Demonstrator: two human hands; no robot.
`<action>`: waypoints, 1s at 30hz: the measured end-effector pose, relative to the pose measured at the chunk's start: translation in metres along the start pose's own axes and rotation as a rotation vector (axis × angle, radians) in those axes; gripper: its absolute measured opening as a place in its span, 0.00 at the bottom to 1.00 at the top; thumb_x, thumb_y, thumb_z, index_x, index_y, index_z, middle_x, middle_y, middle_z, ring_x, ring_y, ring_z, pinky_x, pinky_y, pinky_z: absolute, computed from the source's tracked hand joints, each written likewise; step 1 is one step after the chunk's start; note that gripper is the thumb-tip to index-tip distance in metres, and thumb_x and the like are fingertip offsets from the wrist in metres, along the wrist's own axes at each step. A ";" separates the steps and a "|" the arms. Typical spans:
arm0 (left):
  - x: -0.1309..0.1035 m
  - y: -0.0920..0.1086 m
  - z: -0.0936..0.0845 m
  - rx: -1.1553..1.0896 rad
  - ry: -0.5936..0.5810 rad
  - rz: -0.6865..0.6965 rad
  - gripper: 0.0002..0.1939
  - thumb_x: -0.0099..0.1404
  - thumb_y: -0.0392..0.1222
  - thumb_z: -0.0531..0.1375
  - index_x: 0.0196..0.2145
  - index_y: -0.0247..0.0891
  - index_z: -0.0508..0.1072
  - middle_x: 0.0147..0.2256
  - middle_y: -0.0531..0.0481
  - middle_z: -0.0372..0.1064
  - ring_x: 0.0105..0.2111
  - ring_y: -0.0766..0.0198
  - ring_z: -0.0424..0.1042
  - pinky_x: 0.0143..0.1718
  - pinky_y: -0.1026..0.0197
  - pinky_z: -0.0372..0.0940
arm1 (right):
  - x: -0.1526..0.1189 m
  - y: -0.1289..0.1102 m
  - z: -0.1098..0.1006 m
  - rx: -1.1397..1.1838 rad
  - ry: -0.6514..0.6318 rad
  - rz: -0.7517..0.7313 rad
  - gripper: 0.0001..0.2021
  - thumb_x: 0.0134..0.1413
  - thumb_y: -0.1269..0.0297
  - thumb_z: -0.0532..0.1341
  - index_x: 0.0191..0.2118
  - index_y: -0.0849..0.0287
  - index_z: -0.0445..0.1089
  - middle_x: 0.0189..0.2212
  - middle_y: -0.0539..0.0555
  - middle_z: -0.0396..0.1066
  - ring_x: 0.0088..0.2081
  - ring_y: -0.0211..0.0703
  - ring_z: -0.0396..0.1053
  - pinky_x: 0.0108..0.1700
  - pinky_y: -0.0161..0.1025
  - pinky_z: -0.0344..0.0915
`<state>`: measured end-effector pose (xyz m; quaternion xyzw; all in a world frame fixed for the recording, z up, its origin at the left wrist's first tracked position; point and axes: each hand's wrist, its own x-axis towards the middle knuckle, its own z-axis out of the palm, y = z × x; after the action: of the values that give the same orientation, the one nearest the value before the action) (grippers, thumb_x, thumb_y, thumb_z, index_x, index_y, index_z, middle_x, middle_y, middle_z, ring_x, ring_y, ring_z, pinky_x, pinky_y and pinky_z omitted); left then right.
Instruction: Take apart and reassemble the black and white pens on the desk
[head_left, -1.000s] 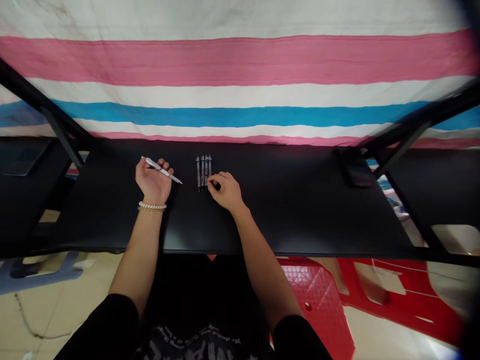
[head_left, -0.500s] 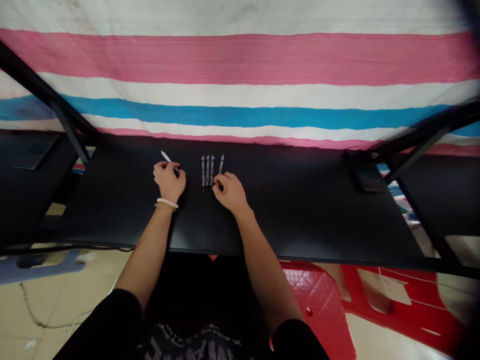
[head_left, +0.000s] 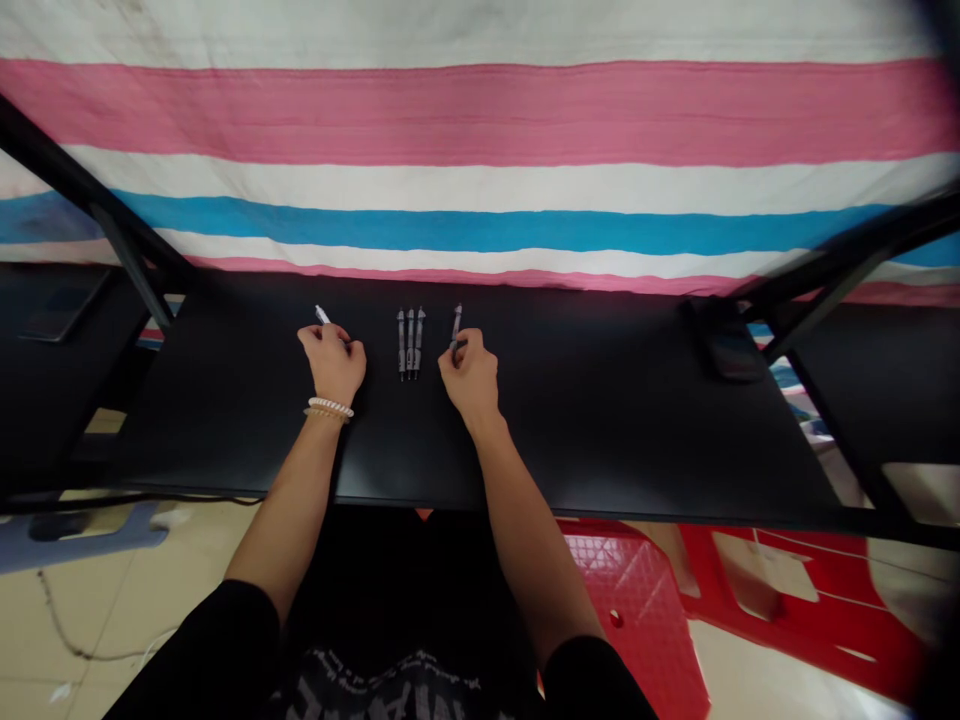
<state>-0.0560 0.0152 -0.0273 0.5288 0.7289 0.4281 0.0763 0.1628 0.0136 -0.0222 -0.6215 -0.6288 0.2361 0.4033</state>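
My left hand (head_left: 332, 362) is closed around a white pen (head_left: 322, 314), whose white end sticks out beyond the fingers at the upper left; the rest is mostly hidden by the hand. Between my hands, three clear pens with grey grips (head_left: 410, 343) lie side by side on the black table (head_left: 600, 400), pointing away from me. To the right of this row, my right hand (head_left: 470, 375) pinches another clear pen (head_left: 457, 320). Its far end shows past the fingertips, while its lower part is covered by the hand.
A dark phone-like object (head_left: 733, 352) lies at the table's right side. Black metal struts (head_left: 131, 260) slant up at both ends. A striped cloth (head_left: 480, 185) hangs behind the table. Red plastic stools (head_left: 637, 590) stand below the front edge.
My right hand has shifted right with its pen, widening the gap to the row of three pens. My left hand keeps its hold on the white pen, almost in place.
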 end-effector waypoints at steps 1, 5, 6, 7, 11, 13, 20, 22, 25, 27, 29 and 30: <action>0.000 0.001 -0.001 -0.002 0.000 0.003 0.14 0.52 0.25 0.62 0.33 0.39 0.65 0.47 0.39 0.55 0.54 0.45 0.64 0.60 0.42 0.61 | 0.000 0.000 -0.001 0.045 0.026 0.033 0.09 0.54 0.68 0.58 0.42 0.56 0.65 0.23 0.46 0.65 0.25 0.41 0.65 0.34 0.41 0.61; -0.001 0.005 -0.002 -0.025 0.004 0.003 0.14 0.52 0.26 0.62 0.33 0.39 0.65 0.47 0.39 0.54 0.54 0.47 0.63 0.62 0.42 0.58 | 0.002 0.000 -0.002 0.234 0.116 0.121 0.09 0.56 0.65 0.59 0.43 0.55 0.64 0.24 0.46 0.67 0.25 0.39 0.68 0.32 0.39 0.65; -0.001 0.006 -0.002 -0.027 0.008 -0.003 0.14 0.53 0.26 0.62 0.33 0.39 0.65 0.47 0.39 0.55 0.54 0.47 0.63 0.62 0.42 0.58 | 0.002 0.000 -0.001 0.284 0.128 0.137 0.09 0.56 0.65 0.59 0.43 0.55 0.64 0.25 0.46 0.67 0.24 0.38 0.69 0.31 0.38 0.65; -0.002 0.007 -0.003 -0.023 0.014 -0.009 0.13 0.53 0.26 0.62 0.33 0.39 0.65 0.47 0.39 0.55 0.54 0.47 0.62 0.62 0.42 0.57 | 0.002 0.000 0.000 0.337 0.128 0.146 0.09 0.57 0.64 0.59 0.44 0.55 0.63 0.26 0.46 0.68 0.24 0.38 0.69 0.29 0.37 0.66; -0.004 0.015 -0.005 0.009 0.076 -0.033 0.11 0.55 0.28 0.63 0.33 0.39 0.66 0.48 0.38 0.58 0.56 0.46 0.62 0.63 0.40 0.55 | 0.001 -0.003 0.004 0.544 0.068 0.113 0.13 0.59 0.58 0.61 0.48 0.54 0.63 0.31 0.48 0.70 0.25 0.36 0.70 0.25 0.34 0.67; -0.005 0.019 -0.005 -0.076 0.108 -0.024 0.10 0.57 0.31 0.64 0.34 0.39 0.68 0.49 0.38 0.62 0.57 0.47 0.64 0.62 0.42 0.56 | 0.001 -0.004 0.007 0.623 0.010 0.076 0.17 0.58 0.54 0.63 0.50 0.54 0.65 0.33 0.49 0.71 0.26 0.35 0.70 0.26 0.34 0.68; -0.009 0.041 -0.007 -1.055 -0.304 -0.288 0.21 0.61 0.55 0.68 0.46 0.41 0.71 0.39 0.45 0.78 0.36 0.60 0.80 0.37 0.59 0.73 | -0.005 -0.014 0.006 0.686 -0.253 -0.046 0.16 0.55 0.48 0.67 0.42 0.55 0.76 0.31 0.51 0.73 0.27 0.36 0.68 0.27 0.36 0.67; -0.010 0.046 -0.010 -1.145 -0.361 -0.329 0.18 0.61 0.53 0.70 0.40 0.40 0.72 0.34 0.47 0.79 0.34 0.61 0.81 0.37 0.61 0.74 | -0.007 -0.017 0.003 0.649 -0.254 -0.074 0.14 0.56 0.49 0.68 0.39 0.55 0.77 0.31 0.51 0.74 0.29 0.37 0.69 0.29 0.36 0.68; -0.011 0.050 -0.014 -1.195 -0.393 -0.357 0.15 0.61 0.49 0.71 0.35 0.39 0.71 0.34 0.48 0.80 0.37 0.62 0.81 0.40 0.62 0.75 | -0.008 -0.019 0.002 0.711 -0.319 0.001 0.20 0.57 0.43 0.65 0.41 0.56 0.76 0.30 0.51 0.76 0.26 0.36 0.70 0.26 0.35 0.68; -0.012 0.051 -0.015 -1.206 -0.405 -0.360 0.14 0.62 0.48 0.71 0.35 0.39 0.72 0.36 0.47 0.80 0.38 0.62 0.82 0.42 0.61 0.75 | -0.009 -0.019 0.004 0.771 -0.381 0.051 0.24 0.58 0.39 0.61 0.42 0.57 0.75 0.29 0.52 0.77 0.23 0.36 0.71 0.24 0.35 0.68; -0.013 0.051 -0.013 -1.206 -0.406 -0.359 0.14 0.61 0.48 0.71 0.35 0.38 0.73 0.36 0.47 0.81 0.38 0.62 0.82 0.42 0.62 0.75 | -0.009 -0.018 0.007 0.787 -0.391 0.055 0.25 0.59 0.38 0.60 0.43 0.58 0.75 0.27 0.52 0.77 0.22 0.36 0.71 0.23 0.35 0.69; -0.013 0.050 -0.011 -1.200 -0.400 -0.366 0.14 0.61 0.48 0.71 0.35 0.38 0.73 0.36 0.47 0.81 0.38 0.63 0.82 0.41 0.62 0.75 | -0.010 -0.018 0.008 0.773 -0.373 0.043 0.24 0.60 0.40 0.60 0.43 0.58 0.75 0.27 0.51 0.76 0.21 0.36 0.71 0.23 0.35 0.69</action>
<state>-0.0212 0.0015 0.0106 0.3314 0.4134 0.6338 0.5635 0.1451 0.0036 -0.0141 -0.3843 -0.5432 0.5708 0.4810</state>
